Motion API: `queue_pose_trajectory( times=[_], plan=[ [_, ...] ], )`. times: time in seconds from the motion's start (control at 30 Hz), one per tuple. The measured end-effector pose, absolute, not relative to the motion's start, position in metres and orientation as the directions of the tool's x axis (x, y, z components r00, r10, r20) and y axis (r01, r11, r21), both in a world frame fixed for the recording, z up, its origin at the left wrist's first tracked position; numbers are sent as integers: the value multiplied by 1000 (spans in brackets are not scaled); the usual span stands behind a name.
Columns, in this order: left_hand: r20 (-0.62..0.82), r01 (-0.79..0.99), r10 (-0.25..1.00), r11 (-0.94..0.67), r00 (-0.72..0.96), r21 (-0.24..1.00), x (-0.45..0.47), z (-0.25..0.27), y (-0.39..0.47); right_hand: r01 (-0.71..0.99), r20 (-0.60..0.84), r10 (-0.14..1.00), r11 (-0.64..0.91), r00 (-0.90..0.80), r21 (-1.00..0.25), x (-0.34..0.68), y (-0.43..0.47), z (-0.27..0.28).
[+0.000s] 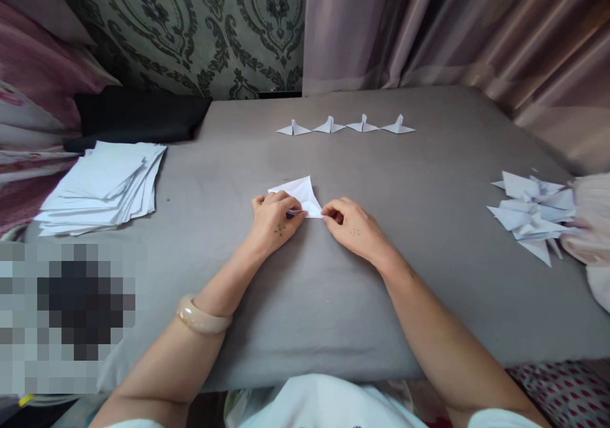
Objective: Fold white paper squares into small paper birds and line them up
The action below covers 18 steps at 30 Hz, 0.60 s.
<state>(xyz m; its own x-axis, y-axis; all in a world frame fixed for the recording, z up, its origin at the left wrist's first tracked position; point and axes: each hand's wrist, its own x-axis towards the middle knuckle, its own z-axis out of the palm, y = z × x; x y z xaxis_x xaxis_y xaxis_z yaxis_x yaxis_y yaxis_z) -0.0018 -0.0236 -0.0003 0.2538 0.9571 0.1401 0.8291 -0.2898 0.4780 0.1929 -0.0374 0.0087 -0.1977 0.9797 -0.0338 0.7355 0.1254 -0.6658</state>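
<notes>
A small sheet of white paper (305, 194), partly folded, lies on the grey cloth-covered table in front of me. My left hand (277, 215) rests over its left side, thumb and fingers closed on the near edge. At the paper's right corner, my right hand (350, 225) pinches the tip between thumb and forefinger. The left fingers cover part of the paper, so its folds there are hidden. A pale bangle (204, 317) circles my left wrist.
Several folded paper cranes (330, 125) stand in a row toward the back. A stack of white paper sheets (102, 187) sits at the left, before a black cloth (143, 115). More folded paper pieces (536, 209) are heaped at the right edge, beside pale fabric (593, 225).
</notes>
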Motion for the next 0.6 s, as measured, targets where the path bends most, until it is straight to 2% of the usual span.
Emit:
queue_pose_trajectory(
  times=[0.13, 0.27, 0.43, 0.6],
  plan=[
    [149, 809, 951, -309, 271, 501, -5, 0, -25, 787, -53, 980, 121, -191, -605, 187, -41, 11],
    [172, 775, 931, -365, 323, 516, -10, -1, -27, 795, -56, 981, 118, -188, -595, 187, -41, 12],
    [201, 767, 898, -438, 390, 469, -15, -4, -27, 797, -36, 978, 146, -205, -586, 187, -41, 11],
    [207, 793, 906, -424, 369, 439, -13, -6, -27, 823, -24, 985, 127, -168, -554, 183, -42, 9]
  ],
)
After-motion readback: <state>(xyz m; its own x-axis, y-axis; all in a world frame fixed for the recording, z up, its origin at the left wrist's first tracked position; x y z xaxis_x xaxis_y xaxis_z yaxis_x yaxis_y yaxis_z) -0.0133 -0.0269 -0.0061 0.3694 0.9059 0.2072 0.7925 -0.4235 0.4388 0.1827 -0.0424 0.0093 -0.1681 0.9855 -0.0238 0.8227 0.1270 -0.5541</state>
